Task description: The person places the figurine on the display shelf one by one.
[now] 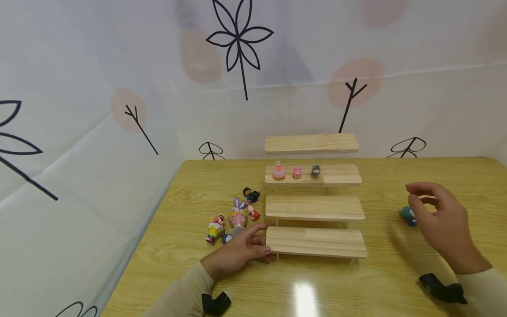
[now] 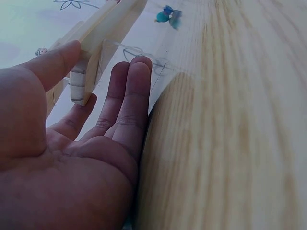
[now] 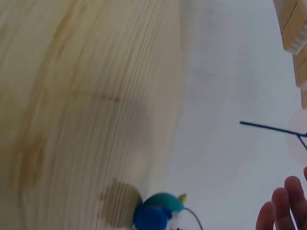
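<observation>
A tiered wooden shelf (image 1: 317, 242) with several light planks stands on the table. At the left end of its lowest plank, my left hand (image 1: 241, 251) pinches the board between thumb and finger; the left wrist view shows the plank end (image 2: 79, 86) between two fingers, other fingers extended beneath. My right hand (image 1: 445, 226) hovers over the table at the right, fingers loosely bent and holding nothing. Just beyond it lies a teal and blue toy figure (image 1: 407, 215), partly hidden by the hand. In the right wrist view the toy (image 3: 156, 211) sits on the wood, apart from the fingers (image 3: 283, 206).
On the second plank from the top stand a pink duck-like figure (image 1: 279, 171), a small pink figure (image 1: 297, 172) and a grey figure (image 1: 315, 171). Left of the shelf lie several toys, among them a rabbit-eared figure (image 1: 237, 216) and a yellow-clothed figure (image 1: 215, 229). A patterned cloth (image 1: 293, 110) hangs behind.
</observation>
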Available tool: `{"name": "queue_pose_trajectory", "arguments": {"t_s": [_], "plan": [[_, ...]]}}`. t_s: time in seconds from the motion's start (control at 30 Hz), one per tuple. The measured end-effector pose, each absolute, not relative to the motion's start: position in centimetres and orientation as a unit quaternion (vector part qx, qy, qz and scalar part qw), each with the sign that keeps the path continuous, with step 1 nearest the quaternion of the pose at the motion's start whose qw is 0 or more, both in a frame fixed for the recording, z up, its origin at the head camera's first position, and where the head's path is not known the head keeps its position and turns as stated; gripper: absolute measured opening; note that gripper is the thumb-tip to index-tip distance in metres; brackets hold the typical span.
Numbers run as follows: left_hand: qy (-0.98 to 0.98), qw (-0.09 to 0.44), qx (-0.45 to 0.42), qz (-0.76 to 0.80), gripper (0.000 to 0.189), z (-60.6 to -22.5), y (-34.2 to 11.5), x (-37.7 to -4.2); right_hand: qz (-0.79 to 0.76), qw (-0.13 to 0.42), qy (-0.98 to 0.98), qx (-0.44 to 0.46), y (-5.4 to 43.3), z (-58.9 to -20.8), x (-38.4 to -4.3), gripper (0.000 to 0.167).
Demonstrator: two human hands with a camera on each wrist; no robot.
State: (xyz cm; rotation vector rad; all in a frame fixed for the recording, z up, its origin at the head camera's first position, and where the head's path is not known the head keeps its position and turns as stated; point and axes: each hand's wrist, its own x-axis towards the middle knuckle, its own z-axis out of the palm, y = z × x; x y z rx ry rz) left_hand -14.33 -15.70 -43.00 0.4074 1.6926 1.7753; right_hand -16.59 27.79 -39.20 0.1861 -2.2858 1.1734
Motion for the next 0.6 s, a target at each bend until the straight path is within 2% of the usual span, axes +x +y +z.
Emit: {"name": "queue_pose_trajectory", "arguments": {"t_s": [0.2,0.3,0.6], "plan": [[0.648,0.321,0.155,0.673,0.067,-43.0,-15.7,-14.5,0.379,0.255,-0.889,0.039,29.8,-39.2,-17.4,0.022],[0.651,0.321,0.154,0.67,0.067,-42.9,-15.7,-14.4,0.346,0.222,-0.911,0.029,30.7,-39.5,-17.6,0.028],[0.649,0.325,0.154,0.67,0.068,-42.7,-15.7,-14.3,0.317,0.129,-0.939,0.033,32.5,-40.9,-18.0,0.031]]}}
